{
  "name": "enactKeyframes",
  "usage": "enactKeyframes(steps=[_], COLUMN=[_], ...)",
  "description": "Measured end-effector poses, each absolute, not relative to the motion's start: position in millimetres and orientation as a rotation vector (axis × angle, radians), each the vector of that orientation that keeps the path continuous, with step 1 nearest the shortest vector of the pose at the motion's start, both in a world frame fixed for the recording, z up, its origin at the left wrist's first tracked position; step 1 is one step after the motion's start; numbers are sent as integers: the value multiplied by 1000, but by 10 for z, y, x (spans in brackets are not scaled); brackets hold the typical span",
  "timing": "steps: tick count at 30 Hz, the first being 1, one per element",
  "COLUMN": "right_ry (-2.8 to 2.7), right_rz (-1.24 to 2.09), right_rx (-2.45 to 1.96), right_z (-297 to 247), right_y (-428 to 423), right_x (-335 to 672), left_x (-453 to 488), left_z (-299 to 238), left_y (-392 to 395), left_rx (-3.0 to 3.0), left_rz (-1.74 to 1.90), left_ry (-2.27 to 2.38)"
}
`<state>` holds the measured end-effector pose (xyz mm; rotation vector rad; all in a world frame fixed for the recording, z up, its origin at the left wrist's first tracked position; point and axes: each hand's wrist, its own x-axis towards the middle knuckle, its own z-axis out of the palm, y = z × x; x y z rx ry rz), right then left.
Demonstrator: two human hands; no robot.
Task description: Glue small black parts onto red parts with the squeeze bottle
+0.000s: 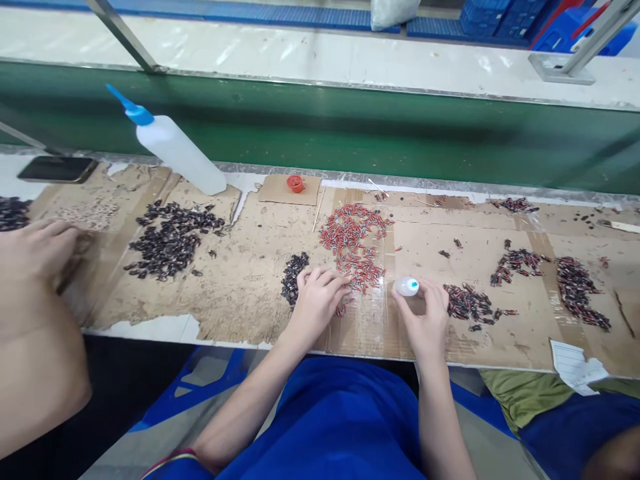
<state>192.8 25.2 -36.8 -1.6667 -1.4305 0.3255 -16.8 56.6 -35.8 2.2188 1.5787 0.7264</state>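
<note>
My left hand rests on the cardboard-covered bench, fingers curled down at the near edge of a pile of small red parts; what the fingertips pinch is hidden. A small heap of dark parts lies just left of that hand. My right hand is closed around a small white bottle with a blue tip, held upright just above the bench. To its right lies a cluster of mixed dark and red parts.
A white squeeze bottle with a blue nozzle leans at the back left. A red cap sits on a cardboard scrap. Another person's hand rests at the far left near a large dark pile. More piles lie right. A phone lies back left.
</note>
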Motion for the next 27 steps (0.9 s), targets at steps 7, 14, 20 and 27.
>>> enactKeyframes(steps=[7,14,20,27], right_ry=[-1023,-844,-739,-576], right_rz=[709,631,713,754], right_rx=[-1586,-1463,-1270,-1266], right_z=[-364,-385,-330,-272], right_y=[177,110,113,128], right_x=[1914,2001,2016,2000], left_x=[-386,-836,-839,-812], left_z=[-323,-200,-235,-288], left_y=[572,580,451,452], left_rx=[2189,2323,2434,2385], left_rz=[775,717,516,486], left_ry=[1460,1510,1577,1642])
